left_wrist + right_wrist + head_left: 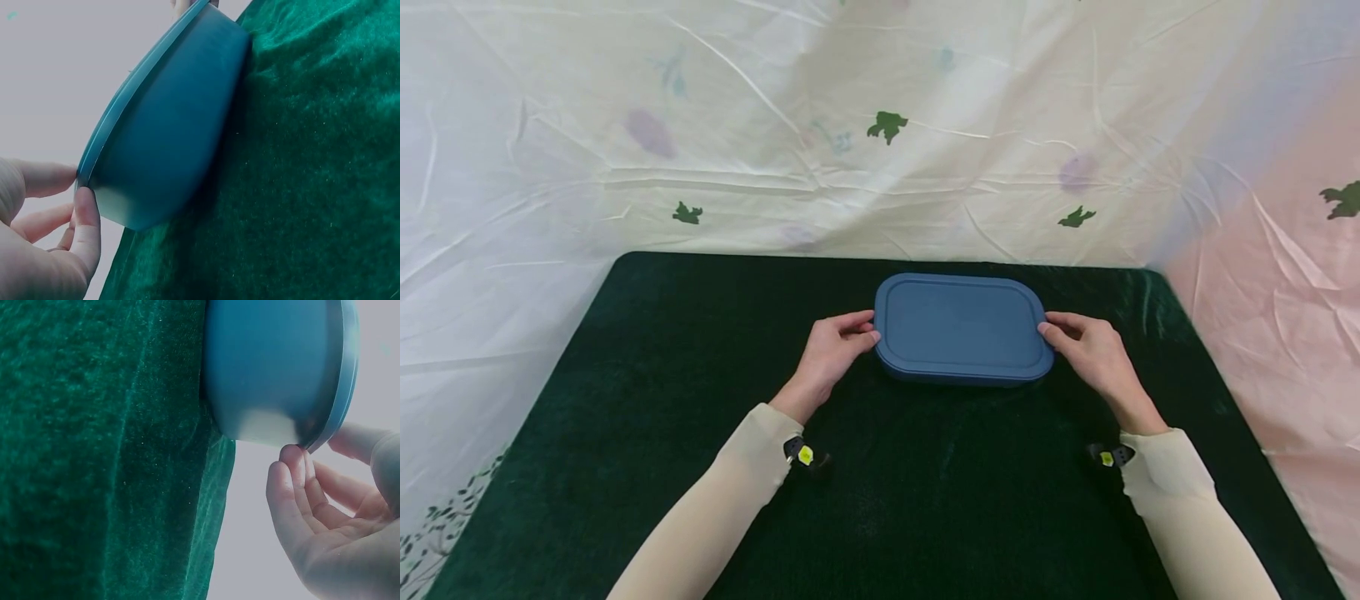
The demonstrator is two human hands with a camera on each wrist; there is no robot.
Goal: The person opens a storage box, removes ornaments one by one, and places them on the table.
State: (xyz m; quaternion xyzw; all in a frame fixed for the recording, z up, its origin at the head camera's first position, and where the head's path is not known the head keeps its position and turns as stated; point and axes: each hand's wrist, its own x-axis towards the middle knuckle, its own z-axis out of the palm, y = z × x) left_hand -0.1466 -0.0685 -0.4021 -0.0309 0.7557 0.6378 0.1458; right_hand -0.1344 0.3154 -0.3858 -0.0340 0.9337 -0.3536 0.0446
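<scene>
A blue rectangular food container (pixel 970 381) with rounded corners sits on the dark green cloth, its flat blue lid (pixel 962 325) on top. At the lid's left end, my left hand (pixel 835 346) pinches the rim between thumb and fingers. The left wrist view shows this left hand (pixel 50 231) with its fingertips right on the lid's edge (pixel 115 112). My right hand (pixel 1092 350) pinches the rim at the opposite end, thumb over the lid. Seen from the right wrist, the right hand's (pixel 337 519) fingertips sit just under the lid's rim (pixel 345 375). The container's inside is hidden.
The table (pixel 700 400) is covered in green velvet-like cloth, and its far edge runs just behind the container. Behind it hangs a pale wrinkled curtain (pixel 820 150) with green leaf shapes. A pink sheet (pixel 1292 317) hangs on the right, a white one (pixel 490 250) on the left.
</scene>
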